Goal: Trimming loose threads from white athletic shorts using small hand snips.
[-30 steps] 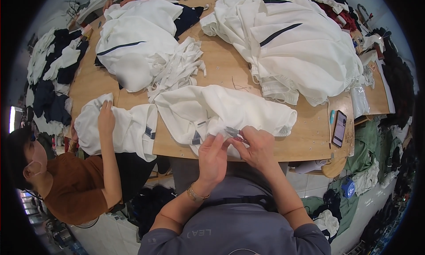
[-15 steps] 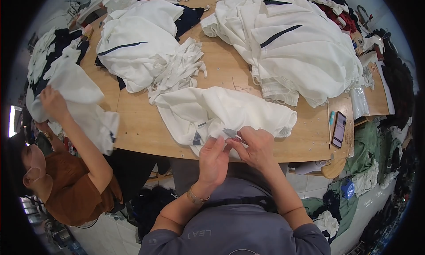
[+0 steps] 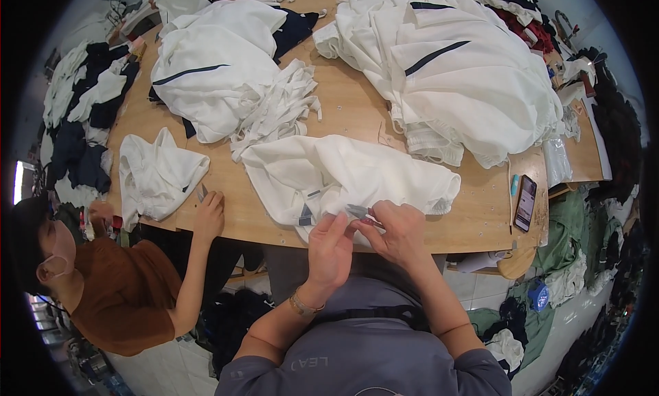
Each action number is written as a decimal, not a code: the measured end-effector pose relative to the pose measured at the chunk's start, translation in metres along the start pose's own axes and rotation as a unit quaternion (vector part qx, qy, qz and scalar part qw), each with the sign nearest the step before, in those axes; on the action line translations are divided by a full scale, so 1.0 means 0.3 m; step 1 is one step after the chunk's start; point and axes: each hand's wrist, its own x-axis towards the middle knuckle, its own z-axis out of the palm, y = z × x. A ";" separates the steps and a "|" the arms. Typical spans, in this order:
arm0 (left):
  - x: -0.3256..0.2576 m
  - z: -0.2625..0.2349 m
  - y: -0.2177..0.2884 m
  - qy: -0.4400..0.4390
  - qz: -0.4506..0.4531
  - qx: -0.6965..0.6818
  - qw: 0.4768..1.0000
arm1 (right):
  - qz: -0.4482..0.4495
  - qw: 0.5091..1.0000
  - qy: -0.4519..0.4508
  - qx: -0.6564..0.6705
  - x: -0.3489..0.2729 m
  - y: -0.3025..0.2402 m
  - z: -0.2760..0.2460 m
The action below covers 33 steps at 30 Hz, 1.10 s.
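A white garment (image 3: 371,166) with small dark patches lies across the table's near edge in front of me. My left hand (image 3: 329,248) is closed in a pinch on its near edge. In my right hand (image 3: 398,231) is a pair of small grey thread snips (image 3: 357,210), its blades pointing left, just above the fabric by my left fingertips. The fine detail between my fingers is too small to make out.
White garment piles with dark stripes (image 3: 206,94) (image 3: 473,87) stand at the back. A phone (image 3: 525,202) lies at the right edge beside a turquoise-capped item (image 3: 514,184). At left, a co-worker's hand (image 3: 209,216) holds snips (image 3: 202,192) beside another white garment (image 3: 154,179).
My hands have barely moved. The co-worker's white garment has come down onto the table, and the co-worker's hand has moved right, now at the table with snips.
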 end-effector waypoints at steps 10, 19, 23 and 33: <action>-0.010 -0.006 -0.016 0.002 0.017 0.008 1.000 | 0.002 1.000 0.006 -0.013 0.002 -0.001 -0.001; -0.007 0.006 0.000 -0.009 -0.006 -0.012 1.000 | 0.013 1.000 -0.001 0.016 0.000 -0.005 -0.003; -0.009 0.006 -0.008 0.004 -0.006 -0.014 1.000 | 0.002 1.000 0.000 0.016 0.002 -0.002 0.000; -0.009 0.005 -0.018 0.009 0.026 0.011 1.000 | 0.013 1.000 0.000 0.022 -0.001 -0.006 -0.001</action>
